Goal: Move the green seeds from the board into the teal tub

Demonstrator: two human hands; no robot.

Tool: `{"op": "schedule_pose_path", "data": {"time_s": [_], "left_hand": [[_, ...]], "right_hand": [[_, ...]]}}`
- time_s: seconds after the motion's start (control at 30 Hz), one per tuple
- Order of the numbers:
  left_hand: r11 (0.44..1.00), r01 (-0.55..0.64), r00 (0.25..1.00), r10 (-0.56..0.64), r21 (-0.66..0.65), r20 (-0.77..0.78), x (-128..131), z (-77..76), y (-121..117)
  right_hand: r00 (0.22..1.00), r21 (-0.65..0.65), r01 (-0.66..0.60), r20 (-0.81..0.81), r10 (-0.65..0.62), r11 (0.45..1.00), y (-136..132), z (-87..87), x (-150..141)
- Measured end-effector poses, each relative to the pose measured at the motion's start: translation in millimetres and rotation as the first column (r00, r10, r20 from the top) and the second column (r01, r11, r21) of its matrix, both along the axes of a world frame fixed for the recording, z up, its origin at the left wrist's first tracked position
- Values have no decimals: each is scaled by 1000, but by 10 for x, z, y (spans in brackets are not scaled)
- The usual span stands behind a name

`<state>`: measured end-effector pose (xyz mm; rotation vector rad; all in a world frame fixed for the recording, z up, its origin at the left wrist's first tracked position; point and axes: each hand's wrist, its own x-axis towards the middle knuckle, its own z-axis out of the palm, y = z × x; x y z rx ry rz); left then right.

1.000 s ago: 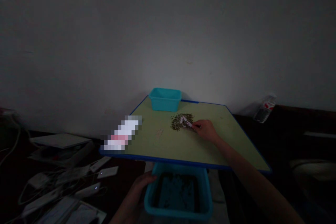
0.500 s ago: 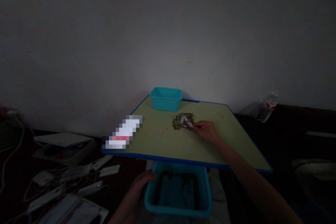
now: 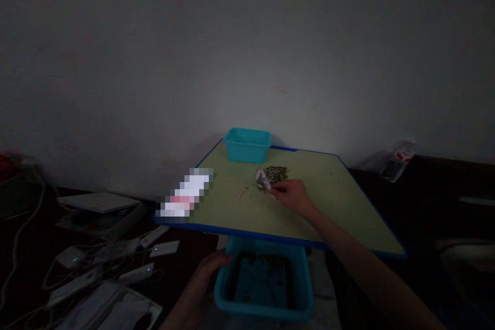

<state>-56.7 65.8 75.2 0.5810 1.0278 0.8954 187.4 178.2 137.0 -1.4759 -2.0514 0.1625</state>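
My right hand [image 3: 293, 195] pinches a pale pinkish strip, bent like a folded piece of paper or card [image 3: 264, 179]; its exact kind is unclear in the dim light. The strip touches the left side of a heap of small dark seeds or grains [image 3: 277, 172] on the light-green table top [image 3: 320, 206]. Below the table's front edge, my left hand [image 3: 209, 270] grips the left rim of a teal plastic tub [image 3: 266, 312]. Dark bits stick to the inside of that tub. Part of the left hand's fingers is hidden behind its wall.
A second teal tub [image 3: 248, 147] stands at the table's back edge. A blurred-out bright phone-like object [image 3: 185, 193] lies at the left. Pale crumbs [image 3: 240, 194] lie near the heap. Power strips and cables [image 3: 135, 273] are at lower left, a plastic bottle [image 3: 398, 161] at right.
My right hand has moved left with the strip, from the middle of the heap to its left side. The heap now lies bunched more to the right. My left hand stays on the tub.
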Motion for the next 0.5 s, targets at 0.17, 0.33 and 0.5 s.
{"op": "schedule_pose_path", "data": {"time_s": [0.17, 0.33, 0.5], "left_hand": [[994, 72, 993, -78, 81, 83, -40, -137, 23], [995, 73, 994, -78, 63, 75, -35, -82, 13], [999, 26, 994, -28, 23, 104, -34, -82, 7]], "right_hand": [[997, -78, 42, -56, -47, 996, 13, -26, -280], [987, -140, 89, -123, -107, 986, 4, -89, -342], [968, -195, 85, -217, -127, 977, 8, -164, -353]]}}
